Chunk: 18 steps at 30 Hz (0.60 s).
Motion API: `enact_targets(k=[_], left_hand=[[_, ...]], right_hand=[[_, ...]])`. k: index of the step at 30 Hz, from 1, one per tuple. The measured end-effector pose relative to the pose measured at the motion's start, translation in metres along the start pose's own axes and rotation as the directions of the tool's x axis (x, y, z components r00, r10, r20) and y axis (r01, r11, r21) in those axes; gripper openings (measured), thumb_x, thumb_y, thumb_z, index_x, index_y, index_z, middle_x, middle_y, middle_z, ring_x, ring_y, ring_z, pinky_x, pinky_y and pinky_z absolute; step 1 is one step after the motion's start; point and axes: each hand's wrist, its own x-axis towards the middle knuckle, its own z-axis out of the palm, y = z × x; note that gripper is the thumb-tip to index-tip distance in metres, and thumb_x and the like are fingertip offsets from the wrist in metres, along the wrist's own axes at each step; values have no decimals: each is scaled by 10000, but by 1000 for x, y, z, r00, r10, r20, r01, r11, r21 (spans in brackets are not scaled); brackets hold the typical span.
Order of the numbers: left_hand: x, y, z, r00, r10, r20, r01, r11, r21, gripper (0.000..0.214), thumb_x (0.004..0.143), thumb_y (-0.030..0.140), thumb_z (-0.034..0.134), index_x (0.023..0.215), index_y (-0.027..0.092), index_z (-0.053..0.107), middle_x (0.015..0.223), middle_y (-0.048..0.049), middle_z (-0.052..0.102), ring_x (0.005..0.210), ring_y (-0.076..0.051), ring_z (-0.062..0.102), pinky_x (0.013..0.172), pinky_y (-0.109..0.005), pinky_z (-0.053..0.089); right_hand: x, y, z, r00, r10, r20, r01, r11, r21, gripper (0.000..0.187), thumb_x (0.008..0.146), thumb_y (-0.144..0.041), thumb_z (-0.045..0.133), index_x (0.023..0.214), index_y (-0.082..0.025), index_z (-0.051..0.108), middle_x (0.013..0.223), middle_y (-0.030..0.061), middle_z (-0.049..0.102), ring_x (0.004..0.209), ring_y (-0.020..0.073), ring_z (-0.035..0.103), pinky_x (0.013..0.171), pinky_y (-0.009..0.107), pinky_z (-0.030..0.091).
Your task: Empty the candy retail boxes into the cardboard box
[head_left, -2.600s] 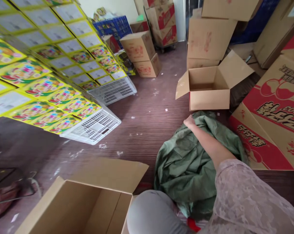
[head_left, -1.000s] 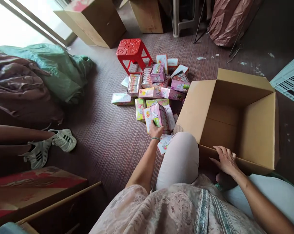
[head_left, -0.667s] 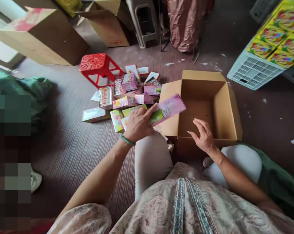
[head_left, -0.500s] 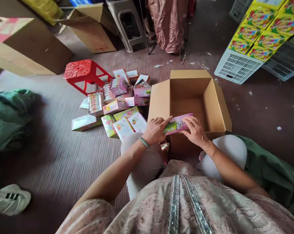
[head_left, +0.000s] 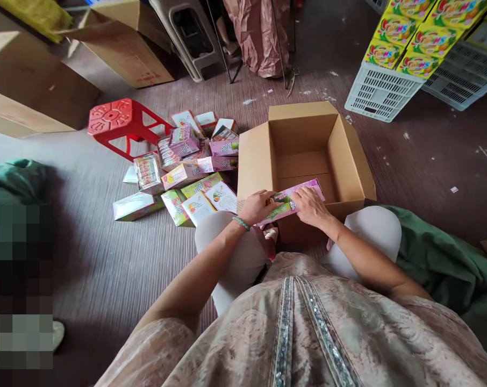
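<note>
A long pink and green printed product box (head_left: pixel 278 213) is held slantwise over the near edge of an open cardboard carton (head_left: pixel 257 156). My left hand (head_left: pixel 260 207) grips its left end, with the thumb and fingers bent around it. Toward the other end, my right hand (head_left: pixel 309 205) lies over the top with its fingers closed on it. The pink right end sticks out past that hand, above the carton's opening. The carton stands between my knees with its flaps spread, and its bare bottom shows.
A heap of product boxes (head_left: pixel 187 171) lies left of the carton, beside a red plastic stool (head_left: pixel 111 114). Yellow boxes (head_left: pixel 394 29) sit on a white plastic crate (head_left: pixel 382 91) at the upper right. Green cloth (head_left: pixel 441 258) lies by my right knee.
My right hand's fingers have come down flatter over the product box. Its right end has shifted slightly up in tilt and sticks out more. The whole view has shifted a little.
</note>
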Motion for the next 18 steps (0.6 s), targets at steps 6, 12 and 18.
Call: enact_targets(k=[6, 12, 18], left_hand=[[29, 12, -13, 991, -78, 112, 60, 987, 152, 343, 939, 421, 618, 1183, 216, 747, 1138, -94, 787, 1043, -274, 727, 902, -334, 539], [40, 19, -23, 947, 65, 313, -105, 988, 114, 496, 865, 362, 680, 1345, 239, 657, 1221, -47, 771, 984, -228, 737, 901, -302, 535], [43, 25, -14, 979, -101, 180, 45, 955, 292, 347, 952, 362, 580, 1211, 171, 708, 1148, -156, 775, 1106, -337, 720, 926, -387, 533]], right_hand=[[3, 4, 0, 999, -8, 50, 7, 1000, 21, 321, 862, 9, 503, 1125, -120, 635, 1004, 154, 676, 1012, 311, 514, 861, 394, 335], [0, 15, 5, 993, -116, 22, 114, 992, 48, 342, 814, 5, 502, 1085, -145, 645, 968, 125, 673, 947, 292, 510, 810, 381, 329], [-12, 10, 12, 983, -185, 1, 185, 982, -26, 272, 922, -13, 449, 936, -166, 674, 816, 80, 652, 798, 239, 501, 744, 363, 279]])
